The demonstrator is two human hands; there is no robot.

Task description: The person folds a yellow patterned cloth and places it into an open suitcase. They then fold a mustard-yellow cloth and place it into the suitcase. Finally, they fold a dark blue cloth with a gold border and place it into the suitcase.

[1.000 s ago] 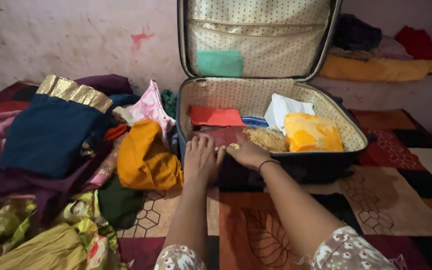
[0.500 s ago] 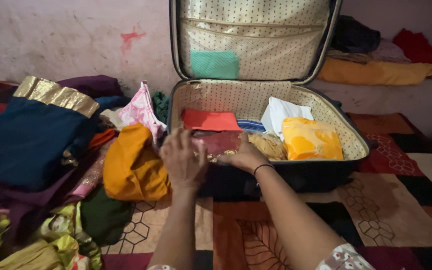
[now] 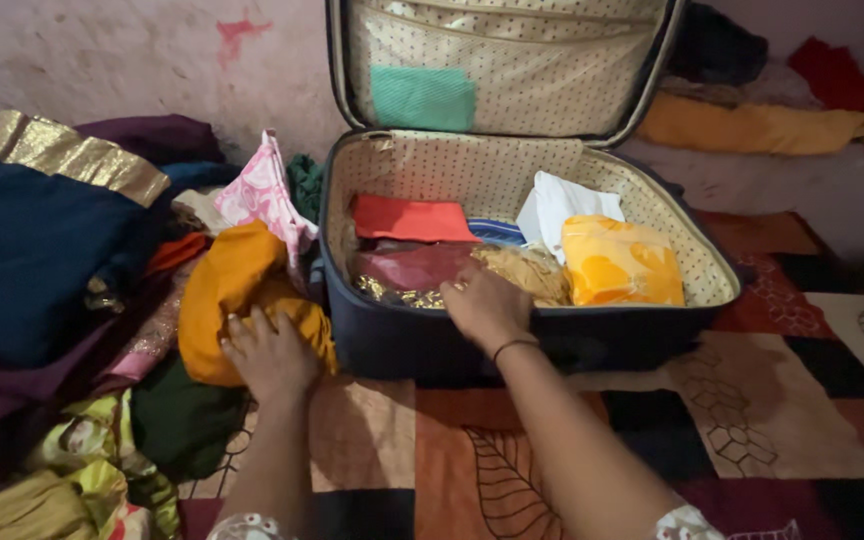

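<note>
An open dark suitcase [image 3: 422, 345] with a dotted cream lining lies on the patterned mat. Inside it are a red folded cloth [image 3: 407, 218], a maroon garment with gold trim [image 3: 407, 270], a tan bundle [image 3: 527, 270], a white cloth [image 3: 562, 205] and an orange-yellow packet [image 3: 622, 262]. My right hand [image 3: 485, 303] rests flat on the suitcase's front edge, touching the maroon garment and the tan bundle. My left hand [image 3: 267, 352] lies on a mustard-orange garment [image 3: 237, 290] just left of the suitcase, fingers spread over it.
A heap of clothes fills the left: a dark blue piece with a gold border [image 3: 42, 230], pink floral cloth [image 3: 267, 195], green and yellow fabrics [image 3: 82, 470]. More folded clothes [image 3: 752, 125] sit on a ledge behind. The wall stands close behind the suitcase lid [image 3: 502, 60].
My left hand has left the suitcase's front edge and moved left and down onto the mustard-orange garment. My right hand stays at the suitcase edge. The view shifted slightly.
</note>
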